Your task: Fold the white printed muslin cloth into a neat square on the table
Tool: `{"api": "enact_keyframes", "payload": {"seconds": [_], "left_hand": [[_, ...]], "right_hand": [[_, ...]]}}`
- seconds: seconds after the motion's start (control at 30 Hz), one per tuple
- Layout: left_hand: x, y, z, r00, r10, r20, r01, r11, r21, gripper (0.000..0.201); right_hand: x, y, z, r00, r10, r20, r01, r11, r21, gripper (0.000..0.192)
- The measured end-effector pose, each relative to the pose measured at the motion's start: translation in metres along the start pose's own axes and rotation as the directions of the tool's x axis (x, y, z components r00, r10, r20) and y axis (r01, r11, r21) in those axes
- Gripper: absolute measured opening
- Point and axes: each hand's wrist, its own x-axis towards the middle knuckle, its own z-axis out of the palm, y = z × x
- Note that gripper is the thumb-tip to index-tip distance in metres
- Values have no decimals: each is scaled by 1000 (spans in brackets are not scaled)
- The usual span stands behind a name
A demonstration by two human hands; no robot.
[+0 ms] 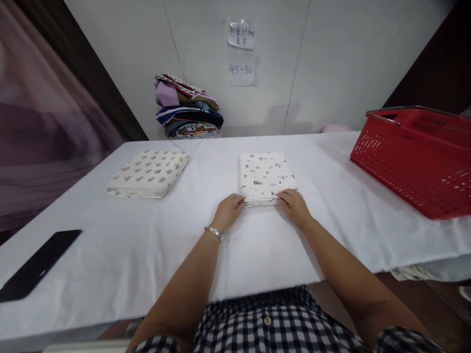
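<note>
Two hands pinched the near edge of a folded printed cloth (265, 177) at frame centre — left hand (227, 212) | right hand (294, 206) | cloth lay on white bench (147, 255) — second folded cloth (149, 173) centre left.

near edge: bare bench (147, 264) ran between the body and the folded white cloth (265, 177); both hands had open passage there.
centre: that cloth sat in the way, left hand (227, 212) and right hand (293, 205) at its near corners.
left: second folded cloth (149, 173) well apart, with a clear lane between the two.
far left: black phone (37, 264) lay at the bench edge.
right: red basket (415, 157) blocked that side, with open cloth-to-basket strip.
back: stack of fabrics (187, 108) against the wall.
</note>
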Motion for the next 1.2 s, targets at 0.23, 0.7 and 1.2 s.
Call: {"api": "enact_keyframes", "payload": {"seconds": [0.23,0.7,1.2], "left_hand": [[1,17,7,993,-85,-81,105,951,292,20],[-6,19,4,984,-160,-78,167,982,90,18],[-1,24,21,946,-293,-139,301,953,39,29]], "right_hand": [[0,-1,0,1000,-2,6,3,1000,-18,20],[0,0,0,1000,19,13,-18,1000,-9,20],[1,-2,-1,1000,21,19,-21,1000,2,22]]}}
